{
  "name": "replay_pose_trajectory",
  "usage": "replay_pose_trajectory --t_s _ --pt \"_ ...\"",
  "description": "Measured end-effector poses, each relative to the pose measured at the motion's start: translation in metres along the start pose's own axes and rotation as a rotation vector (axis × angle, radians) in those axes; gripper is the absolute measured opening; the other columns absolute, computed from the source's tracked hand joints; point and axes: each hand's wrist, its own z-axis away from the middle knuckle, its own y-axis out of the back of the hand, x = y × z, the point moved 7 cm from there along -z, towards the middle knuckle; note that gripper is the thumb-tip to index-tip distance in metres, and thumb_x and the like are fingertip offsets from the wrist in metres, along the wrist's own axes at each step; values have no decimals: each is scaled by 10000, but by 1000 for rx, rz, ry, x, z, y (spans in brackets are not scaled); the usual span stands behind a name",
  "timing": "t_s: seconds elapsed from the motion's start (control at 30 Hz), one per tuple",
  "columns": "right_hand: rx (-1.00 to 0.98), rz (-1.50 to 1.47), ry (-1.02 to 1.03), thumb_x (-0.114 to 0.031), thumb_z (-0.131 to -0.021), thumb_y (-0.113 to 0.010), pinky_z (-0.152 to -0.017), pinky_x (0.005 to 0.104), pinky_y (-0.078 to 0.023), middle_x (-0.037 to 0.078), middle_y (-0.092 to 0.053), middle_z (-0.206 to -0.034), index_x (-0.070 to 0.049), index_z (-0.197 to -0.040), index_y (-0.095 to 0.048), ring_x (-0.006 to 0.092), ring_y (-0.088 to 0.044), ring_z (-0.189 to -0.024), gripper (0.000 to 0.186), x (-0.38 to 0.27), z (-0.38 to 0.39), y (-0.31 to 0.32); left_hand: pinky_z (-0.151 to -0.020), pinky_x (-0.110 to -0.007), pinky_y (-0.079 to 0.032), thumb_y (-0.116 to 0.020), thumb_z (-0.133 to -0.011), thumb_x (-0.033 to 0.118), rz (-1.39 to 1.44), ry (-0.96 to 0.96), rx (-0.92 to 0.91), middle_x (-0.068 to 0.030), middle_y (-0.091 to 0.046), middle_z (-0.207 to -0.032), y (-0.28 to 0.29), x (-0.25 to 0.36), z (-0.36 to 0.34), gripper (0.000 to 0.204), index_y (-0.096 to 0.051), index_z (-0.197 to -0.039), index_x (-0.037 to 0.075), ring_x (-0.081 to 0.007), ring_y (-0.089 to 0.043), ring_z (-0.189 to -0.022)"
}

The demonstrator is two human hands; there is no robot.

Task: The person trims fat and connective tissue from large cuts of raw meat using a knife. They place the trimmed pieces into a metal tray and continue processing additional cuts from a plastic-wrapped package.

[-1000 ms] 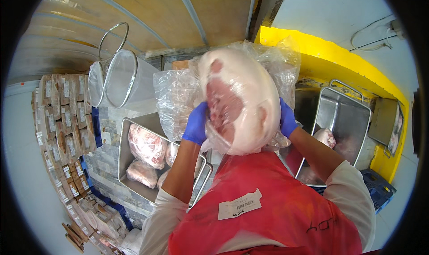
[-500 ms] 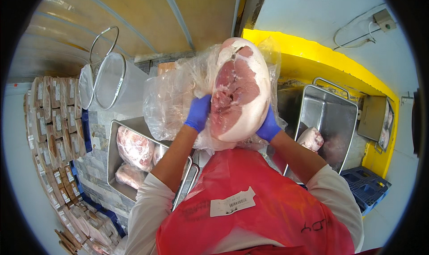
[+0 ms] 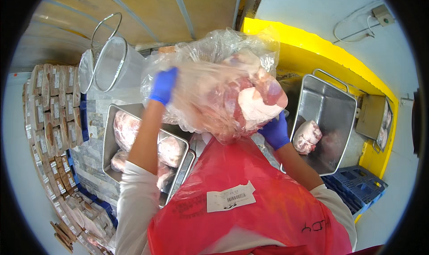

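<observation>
A large raw pork leg (image 3: 257, 106) lies in front of me at my apron, with red meat and white fat showing. A clear plastic bag (image 3: 192, 86) covers its left part and bunches up beyond it. My left hand (image 3: 164, 85), in a blue glove, is closed on the bag's film and pulls it taut to the left. My right hand (image 3: 275, 131), gloved alike, grips the leg's lower right end from beneath; some of its fingers are hidden by the meat. The bag's left part is blurred by motion.
A steel tub (image 3: 111, 139) with several meat pieces stands at left. Another steel tub (image 3: 328, 78) at right holds a meat piece (image 3: 307, 137). Beyond are a wire-hoop bag stand (image 3: 110, 67), stacked cartons (image 3: 53, 107), a blue pallet (image 3: 357, 188) and a yellow ledge (image 3: 308, 47).
The pork leg has turned from its broad cut face and tilted to the right. My left hand has left the meat and moved up and left with the film; my right hand stays beneath.
</observation>
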Motion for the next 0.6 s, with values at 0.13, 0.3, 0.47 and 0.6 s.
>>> replay_pose_trajectory --t_s 0.13,0.3,0.47,0.6 --pt "242 483 337 -509 -957 -565 -1132 483 -358 147 -389 -1543 -90 -1529 -341 342 -416 -1389 743 -36 45 1 -567 -302 -409 -631 -869 265 478 294 193 -2 -540 -662 93 -4 2 211 -627 -739 99 -140 -495 -575" --pt "194 1833 1278 -459 -827 -743 -1161 477 -315 264 -369 -1521 15 -1508 -337 405 -391 -1399 923 -58 78 -92 -557 -284 -402 -672 -874 268 619 381 312 12 -554 -696 144 -33 72 179 -622 -785 121 -121 -500 -585" --pt "35 1949 1375 -474 -815 -739 -1161 544 -281 268 -356 -1532 19 -1501 -339 456 -347 -1414 934 -16 22 -163 -547 -270 -399 -679 -895 235 645 248 392 22 -540 -685 177 -21 163 158 -608 -804 128 -106 -498 -579" --pt "30 2000 1412 -420 -842 -708 -1100 563 -364 249 -501 -1428 -104 -1422 -518 452 -461 -1334 687 -46 -50 -220 -544 -257 -381 -679 -911 212 648 141 393 27 -531 -678 177 17 196 158 -604 -806 121 -86 -480 -574"
